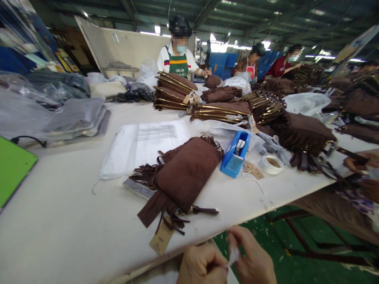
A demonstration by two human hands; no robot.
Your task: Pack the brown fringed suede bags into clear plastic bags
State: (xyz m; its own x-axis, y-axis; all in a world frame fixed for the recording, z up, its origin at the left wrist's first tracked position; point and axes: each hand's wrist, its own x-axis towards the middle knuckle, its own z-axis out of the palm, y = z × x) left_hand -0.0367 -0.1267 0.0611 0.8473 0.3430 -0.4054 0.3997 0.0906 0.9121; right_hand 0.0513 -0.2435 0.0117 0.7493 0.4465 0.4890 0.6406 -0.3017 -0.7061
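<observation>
At the table's front edge, my left hand (203, 264) and my right hand (253, 256) are close together, both closed with fingertips pinched. Between them is a small, thin, whitish, see-through scrap (233, 255); its exact kind is unclear. Just beyond lies a brown suede-like fringed bag (189, 169), flat on the table. A kraft paper tag (162, 238) sticks out from its fringe towards the edge, and a short zipper pull (207, 210) lies beside it. Part of a grey plastic sheet (139, 188) shows beneath the bag.
A blue tape dispenser (233, 157), a roll of tape (271, 164) and a loose tag (254, 170) sit right of the bag. White plastic bags (124, 148) lie behind it. Brown bags (174, 90) are piled farther back. Co-workers stand beyond; another person's hand (359, 161) is at right.
</observation>
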